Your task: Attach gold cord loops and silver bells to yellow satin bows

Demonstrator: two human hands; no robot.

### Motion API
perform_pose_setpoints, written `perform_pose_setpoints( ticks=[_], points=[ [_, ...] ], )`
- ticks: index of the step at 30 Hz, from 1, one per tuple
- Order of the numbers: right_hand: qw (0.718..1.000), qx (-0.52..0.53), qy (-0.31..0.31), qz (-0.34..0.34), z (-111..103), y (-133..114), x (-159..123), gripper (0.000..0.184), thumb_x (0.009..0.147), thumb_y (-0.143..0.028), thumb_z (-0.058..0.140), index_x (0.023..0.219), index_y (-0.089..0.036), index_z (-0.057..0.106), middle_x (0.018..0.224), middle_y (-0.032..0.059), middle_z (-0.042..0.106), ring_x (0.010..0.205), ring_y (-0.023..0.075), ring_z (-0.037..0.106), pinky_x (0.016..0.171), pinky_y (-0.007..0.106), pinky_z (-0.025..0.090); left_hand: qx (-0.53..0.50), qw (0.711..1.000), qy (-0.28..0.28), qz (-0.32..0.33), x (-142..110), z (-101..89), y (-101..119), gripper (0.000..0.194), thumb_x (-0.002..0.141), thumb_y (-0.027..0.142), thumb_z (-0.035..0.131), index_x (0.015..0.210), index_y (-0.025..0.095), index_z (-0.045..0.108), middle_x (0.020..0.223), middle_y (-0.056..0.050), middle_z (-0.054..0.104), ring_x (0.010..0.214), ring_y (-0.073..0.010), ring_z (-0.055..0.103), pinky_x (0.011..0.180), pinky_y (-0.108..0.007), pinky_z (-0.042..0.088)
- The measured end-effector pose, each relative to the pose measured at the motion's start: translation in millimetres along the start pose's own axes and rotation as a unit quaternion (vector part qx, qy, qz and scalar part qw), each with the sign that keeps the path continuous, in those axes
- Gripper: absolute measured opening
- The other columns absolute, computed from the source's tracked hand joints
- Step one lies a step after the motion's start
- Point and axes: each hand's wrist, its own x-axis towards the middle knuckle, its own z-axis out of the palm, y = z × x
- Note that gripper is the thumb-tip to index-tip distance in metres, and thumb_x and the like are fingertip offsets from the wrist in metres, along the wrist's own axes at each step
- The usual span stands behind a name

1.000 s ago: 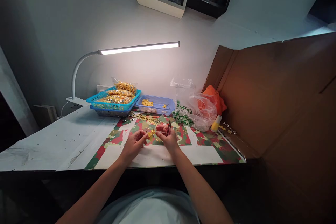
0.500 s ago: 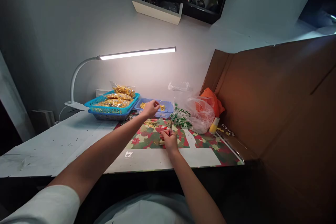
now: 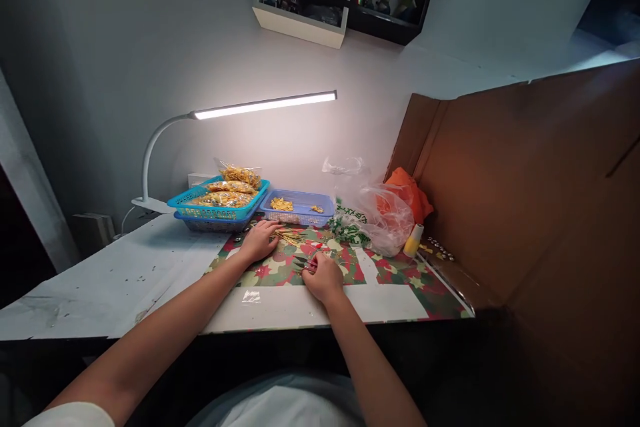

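My left hand point(image 3: 259, 241) lies low over the camouflage-patterned mat point(image 3: 270, 273), fingers stretched and thumb apart, at the left ends of a bundle of thin golden strands point(image 3: 291, 236). Whether a fingertip touches a strand is too small to tell. Closer to me, my right hand point(image 3: 326, 277) is closed around dark tweezers point(image 3: 301, 263), whose tips point left and stand slightly apart. Behind the strands, a purple basket point(image 3: 305, 217) holds two small heaps of yellow pieces point(image 3: 282, 204).
Stacked blue baskets point(image 3: 215, 213) with bags of golden pieces point(image 3: 226, 199) stand at the back left under a lamp point(image 3: 265, 105). Crumpled plastic bags point(image 3: 390, 223), a yellow-and-white bottle point(image 3: 413, 241) and a tall cardboard wall point(image 3: 525, 193) bound the right side.
My left hand has come away from above the purple basket, down and left to the golden strands. The tweezers in my right hand have swung from pointing up to pointing left.
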Motion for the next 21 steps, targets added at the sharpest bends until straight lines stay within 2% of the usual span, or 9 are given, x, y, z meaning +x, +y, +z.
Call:
perform_pose_setpoints(
  ticks=[3,6,10,12,15,18,21],
  points=[
    [0.997,-0.017,-0.037,-0.058,-0.8,0.4,-0.9,0.007,0.073,-0.016,0.065,0.076,-0.021,0.061,0.084,0.0046,0.067,0.086,0.0217,0.059,0.073,0.029,0.041,-0.002,1.000,0.018,-0.001,0.4,2.4,-5.0,0.026,0.094,0.032,0.062,0.117,0.019,0.065,0.132,-0.010,0.061,0.120,-0.0275,0.058,0.102,-0.052,0.046],
    [0.993,-0.026,-0.063,-0.097,-0.4,0.5,-3.2,0.006,0.077,-0.015,0.062,0.078,-0.020,0.065,0.091,0.0054,0.067,0.094,0.0218,0.058,0.082,0.030,0.043,0.003,0.998,0.048,-0.030,-0.8,-1.0,-11.6,0.026,0.094,0.032,0.061,0.117,0.019,0.065,0.131,-0.010,0.061,0.119,-0.0272,0.058,0.101,-0.052,0.047],
    [0.993,-0.043,-0.063,-0.095,-0.7,-1.0,-5.2,0.015,0.076,-0.015,0.063,0.089,-0.020,0.070,0.099,0.0070,0.067,0.102,0.0249,0.057,0.087,0.035,0.045,-0.002,0.994,0.084,-0.074,-4.0,-7.9,-18.2,0.026,0.094,0.031,0.061,0.118,0.018,0.063,0.128,-0.010,0.062,0.114,-0.0266,0.060,0.097,-0.050,0.051],
    [0.993,-0.057,-0.057,-0.085,-3.5,-5.7,3.0,0.023,0.074,-0.016,0.067,0.097,-0.020,0.070,0.106,0.0085,0.066,0.107,0.0277,0.056,0.089,0.038,0.045,-0.015,0.992,0.090,-0.088,-5.2,-8.1,-18.4,0.026,0.094,0.031,0.061,0.116,0.018,0.064,0.124,-0.009,0.064,0.110,-0.0255,0.062,0.094,-0.048,0.053],
    [0.992,-0.078,-0.052,-0.082,-8.6,-23.0,40.1,0.028,0.080,-0.021,0.069,0.108,-0.020,0.068,0.118,0.0099,0.063,0.114,0.0278,0.055,0.094,0.042,0.046,-0.042,0.988,0.100,-0.112,-5.6,-4.9,-17.0,0.023,0.095,0.031,0.061,0.113,0.018,0.065,0.119,-0.009,0.066,0.103,-0.0233,0.065,0.090,-0.045,0.055],
    [0.991,-0.093,-0.058,-0.075,-5.0,-51.0,102.7,0.028,0.092,-0.031,0.063,0.117,-0.017,0.062,0.129,0.0093,0.058,0.116,0.0256,0.056,0.098,0.048,0.048,-0.068,0.980,0.122,-0.142,-4.8,-3.6,-18.0,0.022,0.096,0.031,0.060,0.111,0.017,0.065,0.114,-0.008,0.067,0.097,-0.0215,0.066,0.086,-0.042,0.057],
    [0.990,-0.085,-0.094,-0.058,12.5,-79.9,166.3,0.031,0.095,-0.033,0.060,0.122,-0.018,0.060,0.129,0.0097,0.059,0.111,0.0239,0.061,0.094,0.046,0.052,-0.082,0.970,0.154,-0.170,-4.7,-7.4,-22.9,0.022,0.096,0.031,0.059,0.112,0.016,0.065,0.113,-0.008,0.067,0.095,-0.0210,0.067,0.084,-0.041,0.057]
  ],
)
